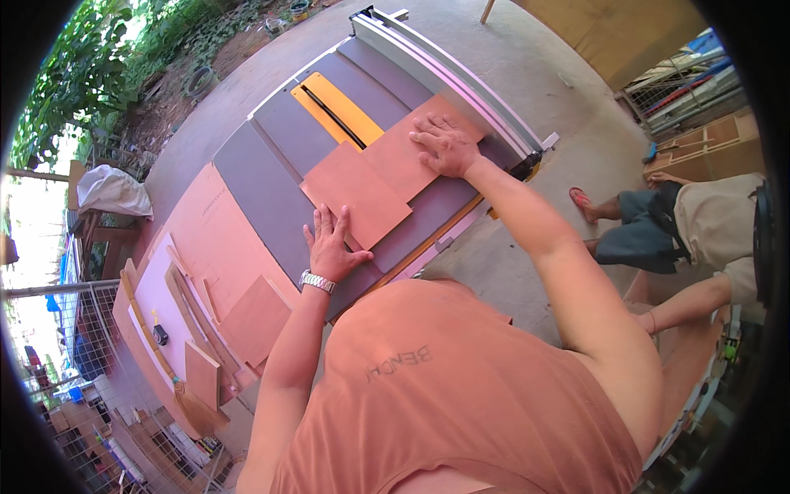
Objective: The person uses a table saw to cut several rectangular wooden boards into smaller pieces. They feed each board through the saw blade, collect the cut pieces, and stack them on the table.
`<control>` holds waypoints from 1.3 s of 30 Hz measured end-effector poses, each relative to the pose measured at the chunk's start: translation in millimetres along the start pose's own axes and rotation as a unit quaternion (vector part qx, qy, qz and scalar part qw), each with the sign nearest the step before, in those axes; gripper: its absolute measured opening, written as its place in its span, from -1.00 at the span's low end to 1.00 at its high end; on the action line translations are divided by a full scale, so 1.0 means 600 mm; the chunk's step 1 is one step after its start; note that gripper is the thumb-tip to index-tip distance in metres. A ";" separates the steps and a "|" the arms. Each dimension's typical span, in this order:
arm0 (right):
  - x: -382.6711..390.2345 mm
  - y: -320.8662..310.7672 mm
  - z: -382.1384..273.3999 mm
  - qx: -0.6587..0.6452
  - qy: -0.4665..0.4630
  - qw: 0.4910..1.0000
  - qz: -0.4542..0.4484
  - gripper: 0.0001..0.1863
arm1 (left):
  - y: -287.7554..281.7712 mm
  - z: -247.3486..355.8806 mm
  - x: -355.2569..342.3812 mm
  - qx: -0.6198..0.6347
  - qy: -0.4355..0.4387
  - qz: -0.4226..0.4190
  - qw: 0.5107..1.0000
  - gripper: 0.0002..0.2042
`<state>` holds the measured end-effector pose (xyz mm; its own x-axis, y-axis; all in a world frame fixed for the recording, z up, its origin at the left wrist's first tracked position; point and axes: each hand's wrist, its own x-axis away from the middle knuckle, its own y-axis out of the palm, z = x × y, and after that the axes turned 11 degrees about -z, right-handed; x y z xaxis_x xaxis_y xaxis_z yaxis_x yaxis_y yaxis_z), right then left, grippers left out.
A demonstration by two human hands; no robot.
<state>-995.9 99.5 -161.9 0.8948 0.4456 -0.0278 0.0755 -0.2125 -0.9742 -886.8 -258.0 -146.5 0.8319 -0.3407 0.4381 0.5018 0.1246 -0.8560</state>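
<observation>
White sack [113,191]: way left of the fingers of the left hand [332,249] and farther from the body, kinda slumped over something I can't make out.
Broom [148,325]: well left of those same fingers, bristles toward the person, next to a small black gadget [160,335].
Loose panel [255,317]: flat, left of the left fingers and a bit closer to the body, near some thin strips of wood.
Grey surface [251,185]: carries the whole setup under both hands, bare patch just left of the left fingers.
Left hand: fingers spread, not wrapped around anything, tips at the near left edge of the board. Silver watch [318,282] on the wrist right behind.
Left board [358,198]: flat, reaching right from the left fingertips, turned at an angle.
Yellow plate [327,107]: past the left fingers, long dark slot down it, near end meeting the boards.
Right board [401,152]: under the right hand [447,146], touching the left board; overlap or edge to edge, can't tell.
Right hand: palm down, fingers fanned out flat on the wood, gripping nothing.
Metal rail [461,78]: just beyond the right fingers, running diagonally.
Other person [716,218]: well right of the right fingers, light shirt, dark shorts.
</observation>
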 end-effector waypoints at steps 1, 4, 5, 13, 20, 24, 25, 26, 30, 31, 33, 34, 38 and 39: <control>-0.003 0.000 0.000 -0.004 0.000 1.000 0.002 -0.47 | -0.001 -0.002 -0.002 0.006 0.007 0.008 1.000 0.18; -0.014 -0.001 0.000 -0.008 0.006 1.000 -0.004 -0.46 | -0.005 -0.011 -0.010 0.008 0.009 0.012 1.000 0.18; -0.017 -0.001 0.002 -0.009 0.003 1.000 -0.005 -0.46 | -0.004 -0.014 -0.012 0.007 0.012 0.014 1.000 0.18; -0.011 0.016 0.002 -0.016 0.023 0.999 -0.023 -0.45 | 0.002 -0.025 -0.021 -0.011 0.030 0.033 0.999 0.22; -0.022 0.013 0.003 0.033 0.006 0.999 -0.025 -0.49 | 0.002 -0.018 -0.018 -0.009 0.027 0.049 0.998 0.22; -0.023 0.018 0.001 -0.032 0.005 0.999 -0.005 -0.50 | -0.002 -0.018 -0.018 -0.013 0.028 0.049 0.998 0.21; -0.021 0.021 0.000 -0.031 0.006 0.999 -0.003 -0.51 | -0.001 -0.019 -0.018 -0.015 0.026 0.048 0.998 0.21; -0.019 0.023 0.000 -0.030 0.009 0.999 -0.008 -0.51 | -0.001 -0.019 -0.018 -0.011 0.027 0.044 0.999 0.22; -0.018 0.025 0.000 -0.049 0.004 0.999 0.004 -0.53 | 0.001 -0.022 -0.017 -0.008 0.029 0.044 0.999 0.23; -0.019 0.025 0.000 -0.048 0.004 0.999 0.008 -0.53 | 0.001 -0.022 -0.018 -0.011 0.024 0.040 0.999 0.23; -0.021 0.025 -0.001 -0.044 0.002 0.999 0.018 -0.54 | 0.001 -0.023 -0.019 -0.006 0.024 0.039 0.999 0.23; -0.024 0.025 -0.001 -0.041 0.000 0.999 0.025 -0.55 | 0.001 -0.024 -0.020 -0.007 0.022 0.037 0.999 0.23; -0.033 0.027 -0.003 -0.050 0.003 0.998 0.049 -0.57 | -0.004 -0.028 -0.026 -0.001 0.024 0.042 0.999 0.22; -0.036 0.027 -0.003 -0.049 0.005 0.998 0.049 -0.57 | -0.007 -0.030 -0.029 -0.002 0.025 0.045 0.999 0.22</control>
<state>-1013.3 84.7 -176.9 0.9040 0.4104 -0.1200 0.0293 -0.3393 -0.9402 -907.6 -269.7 -155.6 0.8608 -0.3738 0.3454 0.4245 0.1530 -0.8924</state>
